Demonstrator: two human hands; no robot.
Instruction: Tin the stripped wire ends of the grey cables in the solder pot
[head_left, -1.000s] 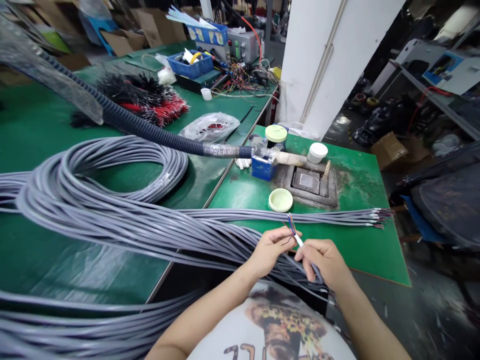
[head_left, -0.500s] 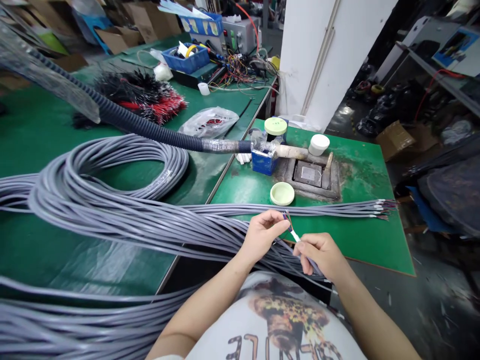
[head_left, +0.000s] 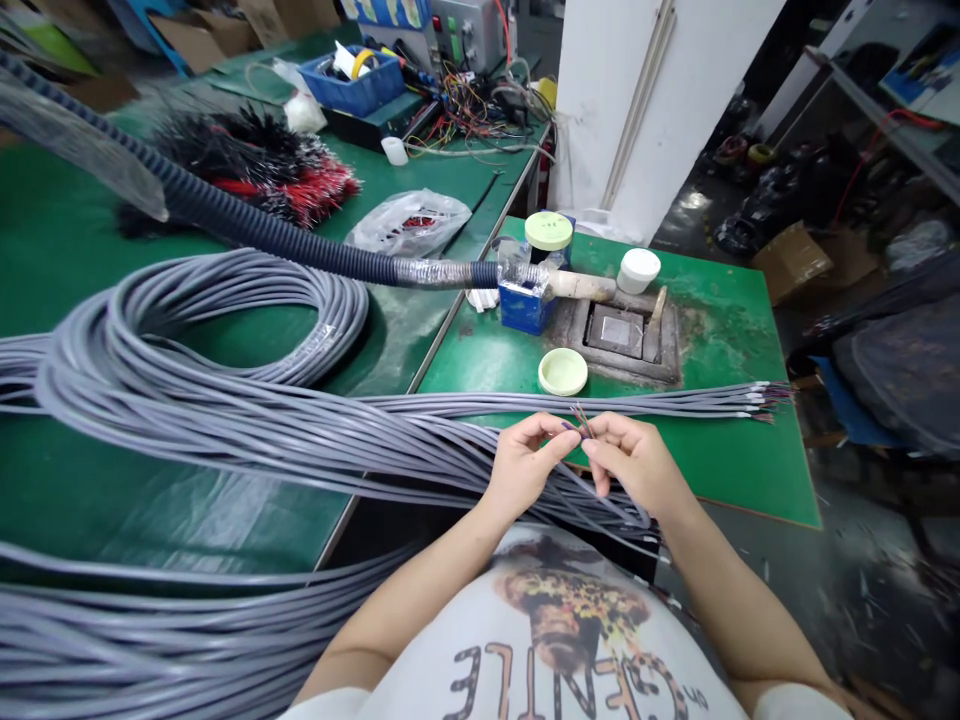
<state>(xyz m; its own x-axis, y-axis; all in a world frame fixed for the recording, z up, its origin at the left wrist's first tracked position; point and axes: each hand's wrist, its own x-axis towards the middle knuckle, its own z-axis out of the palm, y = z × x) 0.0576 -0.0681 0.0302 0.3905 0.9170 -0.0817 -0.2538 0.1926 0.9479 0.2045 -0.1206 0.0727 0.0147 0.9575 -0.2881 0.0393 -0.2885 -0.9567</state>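
Observation:
Thin coloured wires fan out from the end of a grey cable between my two hands. My left hand pinches some of these wires between thumb and forefinger. Close against it, my right hand is closed on the wires at the cable's end, its fingertips nearly touching the left ones. The cable's white sleeve is hidden by the right fingers. Under and behind the hands runs a thick bundle of grey cables, reaching a big coil on the left. More cables lie across the green board, their stripped ends at the right.
A shallow pale-green dish stands just beyond my hands. Behind it are a soiled metal-framed pot, a white tub, a lidded jar and a blue box. A ribbed hose crosses above the table from the left.
My right hand has moved up and left along the cable, from below the white sleeve to the wires beside my left fingers. The view has tilted down slightly.

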